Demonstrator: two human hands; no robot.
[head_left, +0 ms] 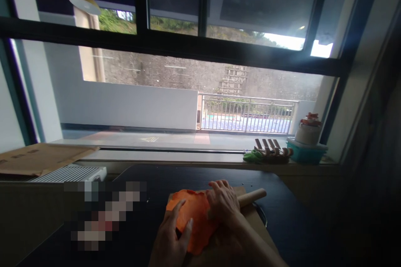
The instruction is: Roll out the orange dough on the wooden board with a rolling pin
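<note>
A thin, flattened orange clay sheet [197, 221] with a ragged outline lies on a brown board [250, 221] on the dark table. At its left side is my left hand [173, 233], thumb and index finger spread apart, its fingers resting on or just over the sheet. My right hand [224, 200] is bent over the sheet's right edge, with the fingers curled and the fingertips partly hidden. Just beyond that hand, a wooden rolling pin [255, 196] lies slanting across the board, its near end covered by the hand.
The dark table [138, 233] stands against a windowsill. On the sill are a teal box [307, 152] with a jar [308, 131] on top, a brown rack-like object [271, 152] and a green item [253, 157]. Flattened cardboard [44, 158] lies at left; a blurred patch covers the table's left.
</note>
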